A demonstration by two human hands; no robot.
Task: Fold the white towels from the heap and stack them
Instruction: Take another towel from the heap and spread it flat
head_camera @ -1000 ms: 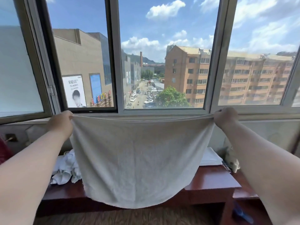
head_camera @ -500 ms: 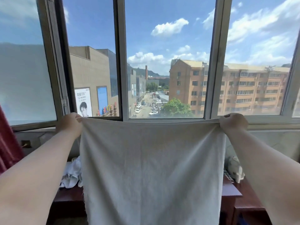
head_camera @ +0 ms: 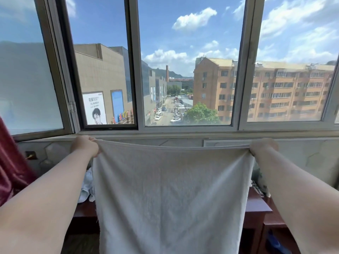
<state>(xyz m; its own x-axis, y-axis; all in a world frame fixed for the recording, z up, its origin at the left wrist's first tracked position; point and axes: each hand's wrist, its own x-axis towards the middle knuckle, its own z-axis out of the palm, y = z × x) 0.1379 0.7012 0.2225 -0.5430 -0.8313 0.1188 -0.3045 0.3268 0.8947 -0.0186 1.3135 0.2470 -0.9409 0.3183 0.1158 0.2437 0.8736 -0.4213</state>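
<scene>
A white towel (head_camera: 170, 195) hangs spread out flat in the air in front of me, its top edge stretched level just below the window sill. My left hand (head_camera: 85, 145) grips the top left corner and my right hand (head_camera: 263, 146) grips the top right corner, both arms held out straight. The towel's lower edge runs out of the frame at the bottom. Behind its left side a bit of the heap of white towels (head_camera: 87, 189) shows on the dark wooden table (head_camera: 256, 206); the towel hides most of the table top.
A wide window (head_camera: 185, 70) with grey frames fills the wall ahead. A dark red curtain (head_camera: 11, 162) hangs at the left. At the right, partly behind my arm, stand a small white object (head_camera: 264, 184) and a keyboard-like thing (head_camera: 256, 188).
The towel hangs longer than a second ago, with its lower edge now out of view. My view has tilted up, so the window takes more of the frame. Both hands keep their corners.
</scene>
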